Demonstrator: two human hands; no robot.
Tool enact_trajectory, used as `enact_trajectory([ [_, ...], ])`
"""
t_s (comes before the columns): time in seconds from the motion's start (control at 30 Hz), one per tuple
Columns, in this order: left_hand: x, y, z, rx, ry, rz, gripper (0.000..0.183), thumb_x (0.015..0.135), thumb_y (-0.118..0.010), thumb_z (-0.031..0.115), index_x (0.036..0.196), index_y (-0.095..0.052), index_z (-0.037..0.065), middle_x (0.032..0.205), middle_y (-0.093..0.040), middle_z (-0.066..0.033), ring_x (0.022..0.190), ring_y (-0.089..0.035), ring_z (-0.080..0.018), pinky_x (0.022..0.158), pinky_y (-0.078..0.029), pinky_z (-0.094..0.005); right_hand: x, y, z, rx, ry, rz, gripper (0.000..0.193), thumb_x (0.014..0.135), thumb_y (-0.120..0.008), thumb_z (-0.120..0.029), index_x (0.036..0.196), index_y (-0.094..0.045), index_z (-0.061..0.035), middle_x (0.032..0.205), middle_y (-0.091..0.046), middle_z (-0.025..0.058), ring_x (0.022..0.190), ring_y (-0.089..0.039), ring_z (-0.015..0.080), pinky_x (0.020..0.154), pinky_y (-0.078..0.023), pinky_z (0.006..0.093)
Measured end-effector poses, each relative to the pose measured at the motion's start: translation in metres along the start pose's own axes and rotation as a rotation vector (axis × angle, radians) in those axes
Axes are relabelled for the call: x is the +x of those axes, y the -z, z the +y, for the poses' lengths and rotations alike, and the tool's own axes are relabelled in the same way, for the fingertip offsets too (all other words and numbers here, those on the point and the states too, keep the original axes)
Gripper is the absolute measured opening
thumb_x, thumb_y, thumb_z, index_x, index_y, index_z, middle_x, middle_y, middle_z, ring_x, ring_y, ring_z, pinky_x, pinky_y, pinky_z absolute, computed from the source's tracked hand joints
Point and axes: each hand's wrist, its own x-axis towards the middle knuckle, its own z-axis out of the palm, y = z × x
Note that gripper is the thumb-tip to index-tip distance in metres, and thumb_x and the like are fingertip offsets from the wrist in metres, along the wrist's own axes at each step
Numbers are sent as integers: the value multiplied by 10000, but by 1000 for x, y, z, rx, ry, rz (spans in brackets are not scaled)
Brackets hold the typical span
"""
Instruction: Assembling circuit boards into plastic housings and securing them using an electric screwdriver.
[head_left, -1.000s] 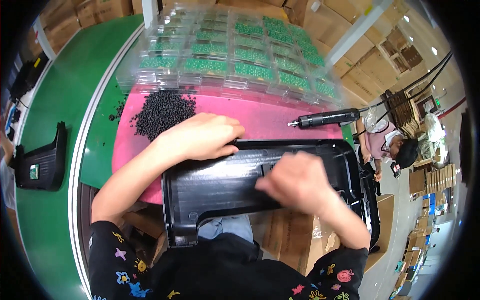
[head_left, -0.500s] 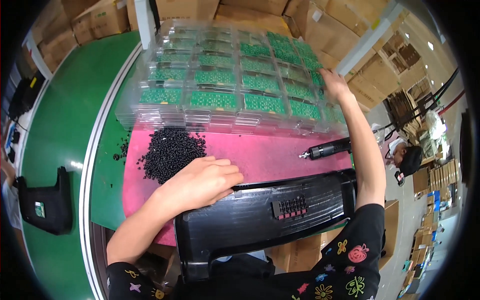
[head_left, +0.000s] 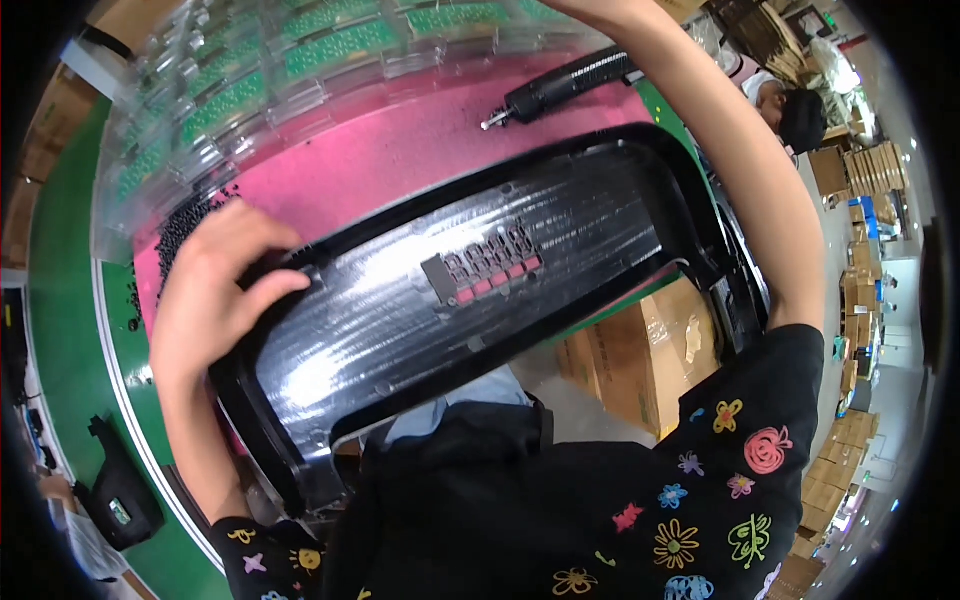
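Note:
A large black plastic housing (head_left: pixel 390 330) lies hollow side up in front of me, with a slotted grille in its middle. My left hand (head_left: pixel 215 275) grips its far left rim, thumb on top of the edge and fingers bent over it. My right arm stretches over the housing's right end to the far trays. Only the back part of my right hand (head_left: pixel 590 8) shows at the upper edge; its fingers are out of the picture. Clear plastic trays (head_left: pixel 270 110) hold green circuit boards (head_left: pixel 340 48).
A black electric screwdriver (head_left: pixel 575 85) lies on the pink mat (head_left: pixel 370 140) beyond the housing. Small black screws (head_left: pixel 190 225) are heaped beside my left hand. Another black housing (head_left: pixel 120 490) lies on the green surface at left. A cardboard box (head_left: pixel 640 360) stands below right.
The view has shifted, bringing the housing closer and turning it. My left hand has gone from lying over the rim to gripping it; my right hand has mostly left the picture.

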Motion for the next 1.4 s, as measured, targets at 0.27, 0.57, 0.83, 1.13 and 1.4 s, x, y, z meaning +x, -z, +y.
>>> enact_trajectory([
  [0.27, 11, 23, 82, -408, 186, 309, 672, 717, -783, 89, 1305, -495, -62, 1257, -571, -145, 1139, -564, -211, 937, -470, -334, -103, -12, -97, 403, -40, -36, 668, 852, -619, -189, 1425, -318, -24, 1299, -509, 215, 1232, -494, 324, 1032, -407, 411],
  [0.57, 30, 0, 98, -611, 199, 288, 655, 691, -757, -23, 1306, -534, 9, 1146, -611, -69, 1004, -580, -120, 752, -508, -217, -157, 3, -95, 428, -199, 78, 667, 891, -676, -296, 1355, -402, 97, 1333, -512, 174, 1178, -541, 212, 1019, -392, 313],
  [0.83, 26, -41, 78, -180, 186, -102, 477, 685, -766, 136, 1085, -529, 26, 942, -578, -103, 728, -624, -256, 604, -508, -354, -179, -6, -43, 91, -210, -291, 522, 616, -820, -117, 1088, -615, -26, 1180, -597, 121, 1130, -541, 301, 983, -408, 396],
  [1.13, 28, -48, 71, -53, 138, -148, 487, 689, -797, 197, 1072, -541, 37, 994, -534, -71, 759, -632, -290, 573, -490, -388, -179, -14, -36, 6, -233, -400, 544, 618, -804, -92, 1118, -605, -15, 1206, -555, 128, 1149, -488, 328, 994, -394, 404],
  [1.4, 29, -54, 70, -39, 126, -136, 495, 678, -805, 189, 1068, -540, 38, 993, -532, -75, 763, -632, -289, 570, -488, -383, -182, -16, -34, -42, -214, -402, 537, 622, -793, -70, 1121, -602, -16, 1200, -548, 122, 1153, -481, 327, 993, -394, 405],
])
